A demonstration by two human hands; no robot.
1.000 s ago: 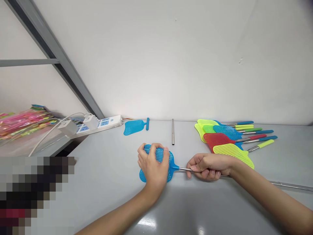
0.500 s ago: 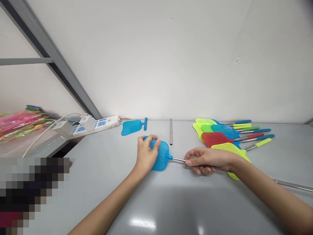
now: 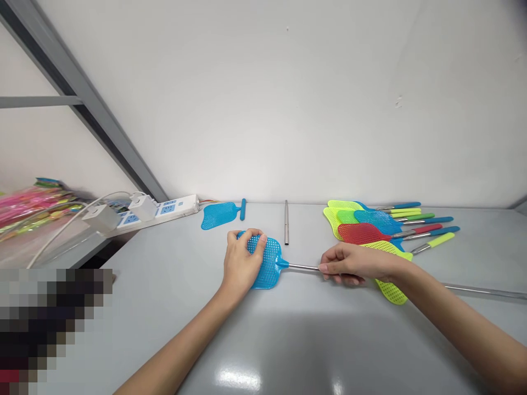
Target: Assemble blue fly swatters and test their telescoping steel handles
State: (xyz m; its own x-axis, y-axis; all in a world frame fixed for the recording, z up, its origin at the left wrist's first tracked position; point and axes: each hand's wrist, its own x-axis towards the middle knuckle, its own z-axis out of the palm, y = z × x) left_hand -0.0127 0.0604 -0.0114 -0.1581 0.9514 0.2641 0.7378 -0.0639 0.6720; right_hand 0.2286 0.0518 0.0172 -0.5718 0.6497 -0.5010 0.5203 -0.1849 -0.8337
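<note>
My left hand [image 3: 244, 258] grips the blue perforated head of a fly swatter [image 3: 269, 266], fingers over its top edge. From the head's neck a thin metal rod [image 3: 302, 267] runs right into my right hand [image 3: 343, 264], whose thumb and fingers pinch it. Past my right forearm the metal rod shows again and leaves the view on the right. Behind my hands lies a loose metal tube [image 3: 286, 222]. Further left are another blue swatter head [image 3: 220, 215] and a short blue handle [image 3: 242, 209].
Several finished-looking fly swatters in yellow, green, blue and red [image 3: 364, 232] lie fanned at the right, partly under my right forearm. A white power strip [image 3: 177, 208] with plugged-in adapters stands at the left. Bagged colourful items [image 3: 37, 206] lie beyond it. A wall closes the back.
My right hand has slid a little to the right along the rod, so more bare rod shows beside the blue head. My left hand keeps its hold on the head.
</note>
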